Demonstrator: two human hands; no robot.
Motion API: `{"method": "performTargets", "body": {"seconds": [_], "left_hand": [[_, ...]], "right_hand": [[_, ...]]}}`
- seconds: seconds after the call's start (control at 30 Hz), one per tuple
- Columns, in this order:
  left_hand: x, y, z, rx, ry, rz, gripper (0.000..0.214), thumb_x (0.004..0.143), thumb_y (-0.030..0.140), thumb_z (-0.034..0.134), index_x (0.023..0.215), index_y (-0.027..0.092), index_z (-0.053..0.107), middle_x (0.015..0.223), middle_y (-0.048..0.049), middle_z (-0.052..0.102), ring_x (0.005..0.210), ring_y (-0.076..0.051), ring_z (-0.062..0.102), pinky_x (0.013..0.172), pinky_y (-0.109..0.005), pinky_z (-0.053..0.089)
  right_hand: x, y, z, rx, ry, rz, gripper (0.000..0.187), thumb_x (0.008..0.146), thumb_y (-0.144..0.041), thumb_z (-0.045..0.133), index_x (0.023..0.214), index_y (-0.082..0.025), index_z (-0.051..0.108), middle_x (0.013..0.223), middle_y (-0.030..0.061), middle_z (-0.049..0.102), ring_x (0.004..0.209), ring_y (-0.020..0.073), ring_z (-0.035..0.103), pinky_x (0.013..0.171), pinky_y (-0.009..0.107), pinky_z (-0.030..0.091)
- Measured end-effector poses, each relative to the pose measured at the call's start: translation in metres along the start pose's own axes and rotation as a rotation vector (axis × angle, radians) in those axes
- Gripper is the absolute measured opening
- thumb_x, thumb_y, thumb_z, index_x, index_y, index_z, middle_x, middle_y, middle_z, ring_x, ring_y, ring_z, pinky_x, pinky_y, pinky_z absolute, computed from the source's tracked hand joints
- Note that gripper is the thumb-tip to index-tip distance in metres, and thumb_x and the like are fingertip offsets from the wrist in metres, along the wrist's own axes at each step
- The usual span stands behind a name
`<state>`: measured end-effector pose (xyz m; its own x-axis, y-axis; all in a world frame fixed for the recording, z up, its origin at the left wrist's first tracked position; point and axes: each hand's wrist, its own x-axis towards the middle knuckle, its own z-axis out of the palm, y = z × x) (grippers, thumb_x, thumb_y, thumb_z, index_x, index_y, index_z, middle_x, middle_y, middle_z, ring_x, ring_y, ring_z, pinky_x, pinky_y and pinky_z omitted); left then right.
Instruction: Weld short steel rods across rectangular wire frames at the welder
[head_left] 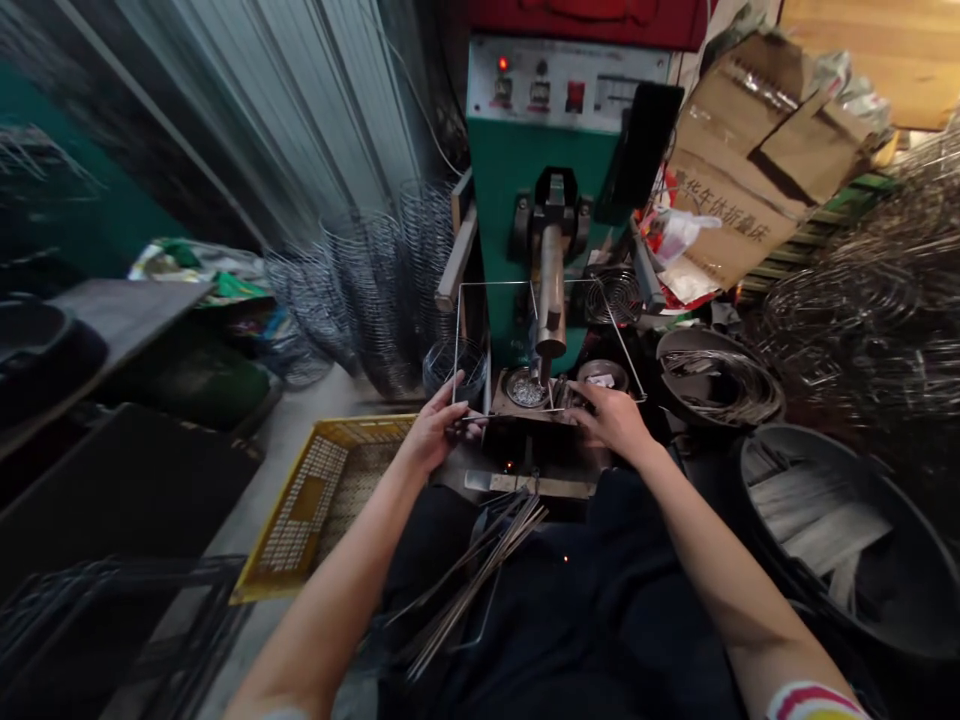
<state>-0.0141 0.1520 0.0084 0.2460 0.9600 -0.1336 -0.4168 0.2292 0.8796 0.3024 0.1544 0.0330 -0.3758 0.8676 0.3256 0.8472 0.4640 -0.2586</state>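
Note:
A thin wire frame (457, 340), roughly rectangular, is held up in front of a green and red spot welder (510, 210). My left hand (441, 425) pinches its near left corner between thumb and fingers. My right hand (613, 418) grips the near side of the frame further right, beside the electrodes. The welder's thick upper electrode arm (551, 290) reaches down inside the frame's outline. Just left of my right hand sits a round dish of small metal bits (527, 388). Across my lap lies a bundle of straight wires (480, 590). Small orange sparks glow below the hands.
A yellow plastic crate (300, 500) stands on the floor at left, with stacked wire baskets (360, 300) behind. At right are a bowl of wire pieces (720, 385), a large basin of metal strips (817, 510), a cardboard box (720, 200) and piled wire racks (862, 300).

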Motion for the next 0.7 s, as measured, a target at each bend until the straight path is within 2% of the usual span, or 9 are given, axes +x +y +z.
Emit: {"method": "performTargets", "body": {"seconds": [0.27,0.4,0.7], "left_hand": [[0.025,0.010,-0.004,-0.021,0.045,0.015,0.088,0.080,0.016,0.067,0.155,0.018,0.020,0.070,-0.0050,0.074,0.053,-0.015,0.068,0.049,-0.021,0.052],[0.028,0.013,-0.006,-0.019,0.079,0.011,0.086,0.080,0.016,0.066,0.154,0.019,0.023,0.069,-0.0056,0.074,0.052,-0.016,0.068,0.047,-0.021,0.052],[0.035,0.012,-0.014,-0.018,0.069,0.019,0.086,0.079,0.015,0.065,0.154,0.018,0.023,0.072,-0.0084,0.075,0.052,-0.016,0.068,0.047,-0.021,0.052]], "right_hand": [[0.029,0.008,0.010,-0.007,0.103,-0.016,0.043,0.091,-0.039,0.065,0.127,-0.016,0.062,0.112,0.0123,0.072,0.098,0.0266,0.069,0.083,0.034,0.052],[0.035,0.006,0.010,-0.002,0.093,0.000,0.044,0.090,-0.040,0.066,0.125,-0.015,0.063,0.111,0.0128,0.072,0.095,0.0274,0.070,0.081,0.034,0.052],[0.041,0.007,0.012,-0.014,0.091,-0.002,0.042,0.091,-0.042,0.063,0.124,-0.017,0.063,0.109,0.0121,0.072,0.095,0.0271,0.069,0.079,0.033,0.051]]}}
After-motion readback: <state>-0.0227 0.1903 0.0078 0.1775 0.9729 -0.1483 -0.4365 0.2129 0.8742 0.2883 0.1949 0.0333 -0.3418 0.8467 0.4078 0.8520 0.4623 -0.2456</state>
